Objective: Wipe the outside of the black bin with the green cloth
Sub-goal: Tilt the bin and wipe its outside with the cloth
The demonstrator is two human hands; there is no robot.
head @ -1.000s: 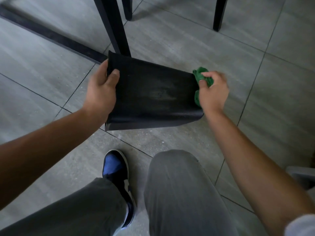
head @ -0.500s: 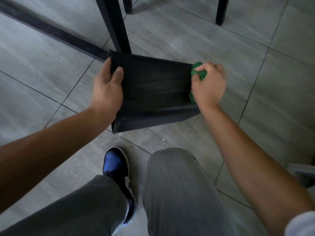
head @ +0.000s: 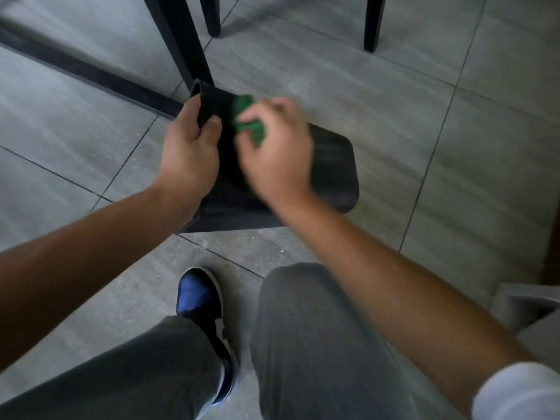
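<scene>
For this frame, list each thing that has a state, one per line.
black bin: lying on its side on the floor, open rim at the left
green cloth: bunched, pressed against the bin's upper side
left hand: grips the bin's rim
right hand: holds the cloth, motion-blurred

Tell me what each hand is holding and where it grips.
The left hand grips the black bin at its open rim, thumb on the outside. The right hand holds the bunched green cloth in its fingers.

Black bin (head: 333,165), green cloth (head: 247,116)
</scene>
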